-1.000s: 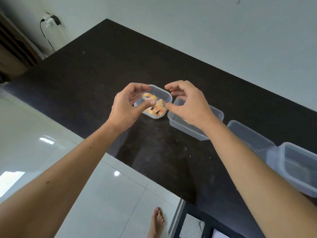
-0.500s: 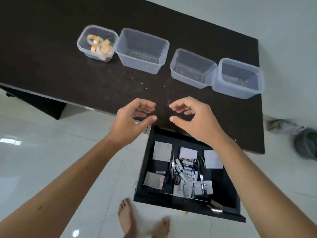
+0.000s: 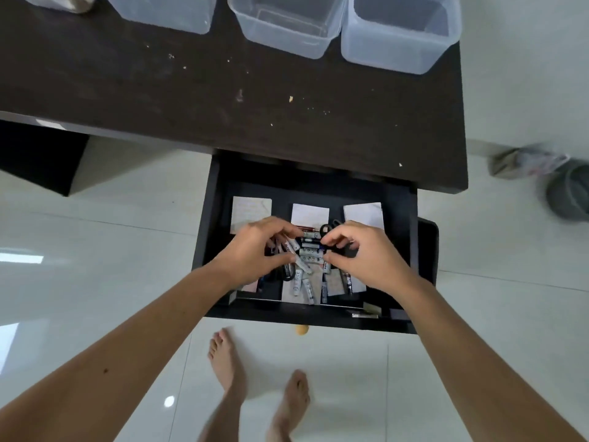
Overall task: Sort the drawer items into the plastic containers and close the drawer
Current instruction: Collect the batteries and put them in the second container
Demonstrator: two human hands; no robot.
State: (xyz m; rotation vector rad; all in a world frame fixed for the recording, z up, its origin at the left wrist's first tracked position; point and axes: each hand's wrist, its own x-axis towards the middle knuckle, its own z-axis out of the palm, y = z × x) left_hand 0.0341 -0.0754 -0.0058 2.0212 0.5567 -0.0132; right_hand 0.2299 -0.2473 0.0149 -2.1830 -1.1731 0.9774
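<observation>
Reaching into the open drawer (image 3: 425,250), both hands work the heap of batteries (image 3: 308,253) at its middle. The left hand (image 3: 255,250) curls thumb and fingers around the left end of the pile, and the right hand (image 3: 357,250) does the same from the right; each grip looks pinched onto batteries, though whether any is lifted free cannot be told. Scissors (image 3: 331,226) lie just behind the right fingers, and pale paper pads (image 3: 251,208) sit along the drawer's back. On the dark worktop (image 3: 223,100) above, clear plastic containers (image 3: 291,23) stand in a row, the two nearest the right edge appearing empty. The step in hand seems to be gathering the batteries, with much of the drawer unsorted. The next move likely calls for a firm, bunched hold so the round cells do not roll out, then a lift up over the drawer front to one empty container.
</observation>
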